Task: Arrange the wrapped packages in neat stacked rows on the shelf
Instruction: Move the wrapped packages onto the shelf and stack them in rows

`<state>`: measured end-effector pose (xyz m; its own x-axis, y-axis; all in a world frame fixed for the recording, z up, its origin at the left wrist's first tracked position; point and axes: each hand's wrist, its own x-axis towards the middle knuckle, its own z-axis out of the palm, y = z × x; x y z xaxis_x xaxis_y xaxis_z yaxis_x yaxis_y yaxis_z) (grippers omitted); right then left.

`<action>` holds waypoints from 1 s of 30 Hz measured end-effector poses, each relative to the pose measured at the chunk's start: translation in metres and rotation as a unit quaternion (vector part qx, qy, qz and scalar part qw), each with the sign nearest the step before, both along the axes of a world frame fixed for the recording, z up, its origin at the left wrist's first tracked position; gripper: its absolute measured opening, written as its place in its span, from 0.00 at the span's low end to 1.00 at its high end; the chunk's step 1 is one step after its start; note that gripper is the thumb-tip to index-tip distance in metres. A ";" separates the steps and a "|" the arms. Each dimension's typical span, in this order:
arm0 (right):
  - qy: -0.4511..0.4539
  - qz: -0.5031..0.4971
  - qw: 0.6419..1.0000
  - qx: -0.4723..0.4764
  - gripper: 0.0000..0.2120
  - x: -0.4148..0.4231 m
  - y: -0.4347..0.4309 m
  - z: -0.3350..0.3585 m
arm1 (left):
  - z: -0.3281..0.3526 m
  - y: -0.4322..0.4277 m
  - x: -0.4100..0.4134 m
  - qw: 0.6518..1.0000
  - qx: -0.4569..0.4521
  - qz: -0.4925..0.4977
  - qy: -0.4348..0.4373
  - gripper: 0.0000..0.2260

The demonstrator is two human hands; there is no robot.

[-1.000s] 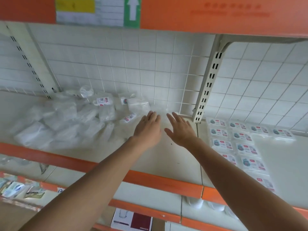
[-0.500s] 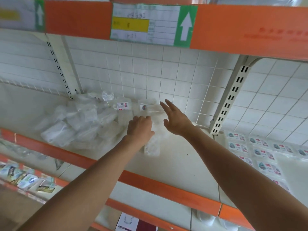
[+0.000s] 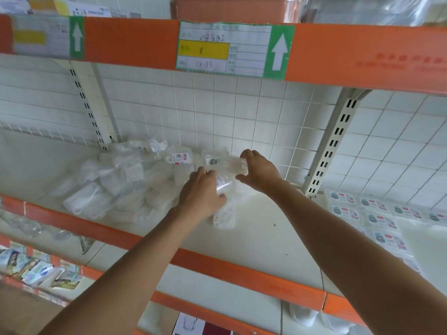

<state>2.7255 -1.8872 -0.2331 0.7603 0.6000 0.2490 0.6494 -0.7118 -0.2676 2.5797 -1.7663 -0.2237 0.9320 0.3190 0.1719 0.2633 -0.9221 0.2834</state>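
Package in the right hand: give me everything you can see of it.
The package is a small crinkled clear plastic wrap over whitish contents, blurred. The right hand curls its fingers round its right end. It lies at the right edge of the loose pile, near the back grid. I cannot tell whether it is lifted or resting.

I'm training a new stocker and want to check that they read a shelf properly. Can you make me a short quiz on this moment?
1. True or false: the right hand pinches a wrapped package between fingers and thumb.
2. Where do packages already lie in neat rows? A: on the top shelf, above the labels. B: in the bay to the right of the slotted upright. C: on the floor.
3. Fill in: the white arrow on the shelf label points ___.

Key: 1 true; 2 B; 3 up.
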 end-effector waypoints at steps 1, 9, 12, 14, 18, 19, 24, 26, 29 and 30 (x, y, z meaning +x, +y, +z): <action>0.000 -0.012 1.000 0.018 0.26 -0.002 -0.008 0.002 | 0.001 -0.005 0.002 1.000 -0.009 -0.008 -0.005 0.18; 0.017 -0.156 0.985 0.068 0.28 -0.029 -0.131 0.002 | -0.006 -0.096 0.038 0.989 -0.077 -0.127 -0.013 0.20; 0.018 -0.215 0.975 0.055 0.29 -0.045 -0.193 -0.001 | -0.009 -0.147 0.049 0.981 -0.088 -0.175 -0.006 0.23; 0.019 -0.248 0.967 0.052 0.30 -0.056 -0.234 -0.004 | -0.012 -0.182 0.054 0.975 -0.092 -0.204 0.001 0.24; 0.018 -0.298 0.953 0.056 0.31 -0.077 -0.321 -0.010 | -0.015 -0.260 0.061 0.960 -0.084 -0.267 0.021 0.25; 0.015 -0.310 0.949 0.056 0.30 -0.082 -0.344 -0.011 | -0.016 -0.281 0.063 0.956 -0.085 -0.279 0.027 0.25; -0.002 -0.353 0.933 0.070 0.29 -0.107 -0.463 -0.018 | -0.020 -0.394 0.063 0.943 -0.123 -0.305 0.043 0.23; -0.001 -0.361 0.930 0.072 0.28 -0.116 -0.511 -0.020 | -0.023 -0.440 0.060 0.937 -0.159 -0.307 0.052 0.19; -0.001 -0.374 0.924 0.074 0.28 -0.129 -0.579 -0.023 | -0.031 -0.504 0.056 0.930 -0.199 -0.305 0.048 0.16; 0.000 -0.379 0.922 0.077 0.29 -0.132 -0.599 -0.023 | -0.033 -0.523 0.055 0.930 -0.204 -0.301 0.044 0.16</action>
<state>2.5933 -2.4865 -0.2566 0.9467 -0.1455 0.2874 -0.0183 -0.9151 -0.4028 2.6352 -2.2891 -0.2570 0.9677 -0.2435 0.0653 -0.2272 -0.7303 0.6442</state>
